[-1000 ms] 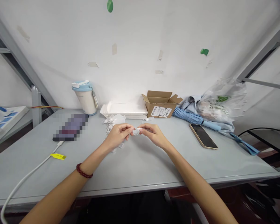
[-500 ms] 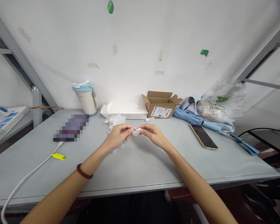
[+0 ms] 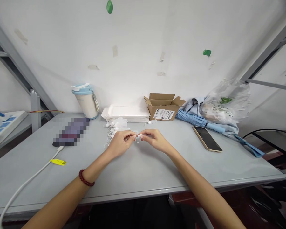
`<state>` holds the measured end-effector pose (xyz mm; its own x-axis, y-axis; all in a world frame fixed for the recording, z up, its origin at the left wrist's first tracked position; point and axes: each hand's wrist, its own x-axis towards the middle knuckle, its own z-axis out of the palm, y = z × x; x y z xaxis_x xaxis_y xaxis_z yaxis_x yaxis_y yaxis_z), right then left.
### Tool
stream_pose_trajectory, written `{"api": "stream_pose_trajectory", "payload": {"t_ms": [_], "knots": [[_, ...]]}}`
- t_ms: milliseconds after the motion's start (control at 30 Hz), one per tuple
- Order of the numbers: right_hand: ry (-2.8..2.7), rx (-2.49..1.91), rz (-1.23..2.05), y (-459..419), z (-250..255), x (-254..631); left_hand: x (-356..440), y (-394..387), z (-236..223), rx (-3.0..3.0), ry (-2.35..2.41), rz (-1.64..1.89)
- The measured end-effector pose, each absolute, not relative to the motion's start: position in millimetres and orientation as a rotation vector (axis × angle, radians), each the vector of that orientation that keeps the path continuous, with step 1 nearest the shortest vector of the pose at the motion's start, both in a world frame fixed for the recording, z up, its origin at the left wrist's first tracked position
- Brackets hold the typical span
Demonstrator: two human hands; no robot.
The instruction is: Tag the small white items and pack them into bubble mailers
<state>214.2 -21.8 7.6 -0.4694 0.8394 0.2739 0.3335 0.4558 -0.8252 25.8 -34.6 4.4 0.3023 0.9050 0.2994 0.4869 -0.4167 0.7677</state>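
Over the middle of the grey table (image 3: 138, 171), my left hand (image 3: 120, 142) and my right hand (image 3: 154, 139) meet fingertip to fingertip. Both pinch one small white looped piece (image 3: 138, 138) between them. A dark red bead bracelet (image 3: 85, 178) sits on my left wrist. Just behind my left hand lies a small heap of similar white pieces (image 3: 115, 127). One more white piece (image 3: 151, 122) lies near the cardboard box.
At the back stand a blue-lidded cup (image 3: 85, 100), a stack of white trays (image 3: 127, 113) and an open cardboard box (image 3: 163, 106). To the right are a blue umbrella (image 3: 205, 122), a phone (image 3: 207, 138) and a plastic bag (image 3: 225, 103). A blurred device (image 3: 71, 131) with a white cable (image 3: 26, 184) lies left.
Both hands stay joined on the small white piece and have shifted only slightly. The view has tilted a little.
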Motion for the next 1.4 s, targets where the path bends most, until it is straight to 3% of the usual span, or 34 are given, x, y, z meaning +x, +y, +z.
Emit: {"api": "stream_pose_trajectory", "payload": {"t_ms": [533,1400], "knots": [[-1.981,-0.961,0.893,-24,15,215,23,-33,22,1.806,1.25,1.024],[-2.062,-0.939,0.858,-25,0,210,25,-34,4,1.639,1.214,0.923]]}}
